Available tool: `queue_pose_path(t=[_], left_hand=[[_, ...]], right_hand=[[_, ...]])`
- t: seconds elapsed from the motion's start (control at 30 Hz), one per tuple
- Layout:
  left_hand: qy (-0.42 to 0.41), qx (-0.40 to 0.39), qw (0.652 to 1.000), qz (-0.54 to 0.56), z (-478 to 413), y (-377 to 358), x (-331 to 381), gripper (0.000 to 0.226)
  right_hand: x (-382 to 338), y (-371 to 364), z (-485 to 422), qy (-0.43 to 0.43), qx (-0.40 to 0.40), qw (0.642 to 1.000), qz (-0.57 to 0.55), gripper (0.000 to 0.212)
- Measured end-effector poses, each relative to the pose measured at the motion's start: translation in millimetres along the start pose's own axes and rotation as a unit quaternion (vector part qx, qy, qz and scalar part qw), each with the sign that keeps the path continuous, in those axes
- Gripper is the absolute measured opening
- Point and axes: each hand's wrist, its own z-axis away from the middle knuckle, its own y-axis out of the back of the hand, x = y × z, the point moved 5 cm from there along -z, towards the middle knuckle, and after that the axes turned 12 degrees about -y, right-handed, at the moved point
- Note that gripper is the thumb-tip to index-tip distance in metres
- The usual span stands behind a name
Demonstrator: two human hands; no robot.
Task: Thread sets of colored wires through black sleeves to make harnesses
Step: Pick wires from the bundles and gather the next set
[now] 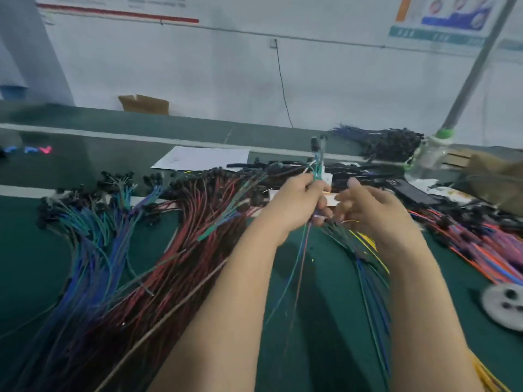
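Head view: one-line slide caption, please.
Left hand grips a set of colored wires upright above the green table, right hand beside it, wire bundles spread around.

Matt green mat [325,349], plastic-coated wires [198,222], cardboard box [144,104].

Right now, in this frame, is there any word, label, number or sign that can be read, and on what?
No text here can be read.
Poster, top right: teal band of characters, too blurred.
Notice, top left: grey print lines, too blurred.
White sheet on the bench: faint marks, too small.
Black flat object on the bench: pale mark, illegible.
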Motion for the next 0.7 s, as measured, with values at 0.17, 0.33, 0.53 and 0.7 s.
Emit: queue_pose_path(t=[0.17, 0.33, 0.53, 0.7], left_hand=[[0.057, -0.173, 0.959, -0.217, 17.1, -77.4, -33.5, 0.022], [0.016, -0.124, 0.848, -0.515, 33.7, -65.2, -47.8, 0.033], [0.214, -0.084, 0.719, -0.656, 70.1, 52.9, -70.9, 0.051], [0.212, -0.067, 0.744, -0.630, 76.1, 77.4, -62.8, 0.031]], right_hand=[[56.0, 30.2, -19.7, -0.098, 0.059, 0.993, -0.039, 0.034], [105.1, 38.3, -22.9, -0.120, 0.039, 0.982, -0.140, 0.024], [117.9, 38.5, -19.6, -0.132, 0.009, 0.966, -0.221, 0.012], [120.5, 45.1, -19.3, -0.147, 0.002, 0.952, -0.269, 0.007]])
